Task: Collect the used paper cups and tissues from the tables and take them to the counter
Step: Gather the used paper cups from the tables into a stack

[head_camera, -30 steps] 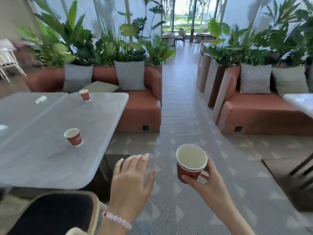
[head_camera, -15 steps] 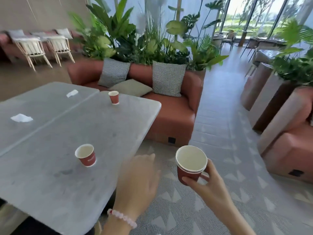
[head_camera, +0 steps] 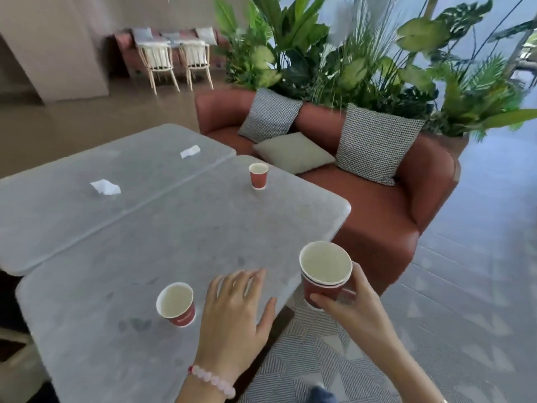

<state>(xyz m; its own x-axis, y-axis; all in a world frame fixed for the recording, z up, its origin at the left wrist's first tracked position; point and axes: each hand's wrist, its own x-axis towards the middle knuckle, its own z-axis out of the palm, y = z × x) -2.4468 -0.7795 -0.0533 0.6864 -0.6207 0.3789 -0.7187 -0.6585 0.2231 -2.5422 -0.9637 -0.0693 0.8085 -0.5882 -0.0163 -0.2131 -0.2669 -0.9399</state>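
Paper cups and tissues are scattered over two grey tables pushed edge to edge: the near table [head_camera: 189,242] fills the lower left of the frame, and the far table [head_camera: 58,216] runs along the left side. My left hand [head_camera: 232,312] hovers over the near table at bottom centre, fingers spread and holding nothing. It is just right of the nearest paper cup [head_camera: 175,303], which stands upright and looks empty. My right hand [head_camera: 348,303], at lower right and past the table's edge, is wrapped round a stack of paper cups [head_camera: 324,274]. A second paper cup [head_camera: 258,175] stands well apart, near the sofa-side edge at centre frame. On the far table lie a crumpled tissue [head_camera: 105,187] at middle left and a flatter tissue [head_camera: 190,151] above it.

I judge the step in hand is picking up the nearest cup. I should close thumb and fingers round its wall below the rim, lightly so the paper doesn't buckle. Then I lift it straight up and nest it into the stack, keeping that stack level in case dregs remain.
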